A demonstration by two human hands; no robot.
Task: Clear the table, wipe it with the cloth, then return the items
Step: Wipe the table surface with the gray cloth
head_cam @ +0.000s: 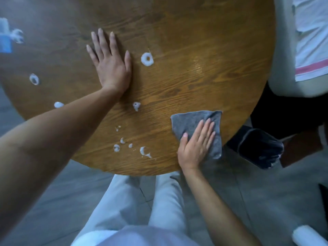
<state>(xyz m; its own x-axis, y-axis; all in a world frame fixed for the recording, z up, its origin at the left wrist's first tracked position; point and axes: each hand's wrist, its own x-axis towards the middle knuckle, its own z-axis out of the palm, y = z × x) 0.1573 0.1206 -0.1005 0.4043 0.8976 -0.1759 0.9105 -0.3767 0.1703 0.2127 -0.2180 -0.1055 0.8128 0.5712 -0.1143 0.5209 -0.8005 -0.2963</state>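
Observation:
A round wooden table (195, 71) fills the upper view. My right hand (196, 144) lies flat, fingers straight, pressing a grey cloth (191, 121) onto the table near its front right edge. My left hand (111, 64) rests palm down with fingers spread on the bare wood, further back and left. White foam blobs dot the surface: a ring (147, 59) to the right of my left hand, a small blob (136, 105) in the middle, and several small ones (131, 147) near the front edge, left of the cloth.
More foam rings (34, 79) sit at the table's left. A blue and white object (5, 34) lies blurred at the far left. A pale chair (284, 68) with white fabric (312, 38) stands right; a dark bin (260, 148) is on the floor below it.

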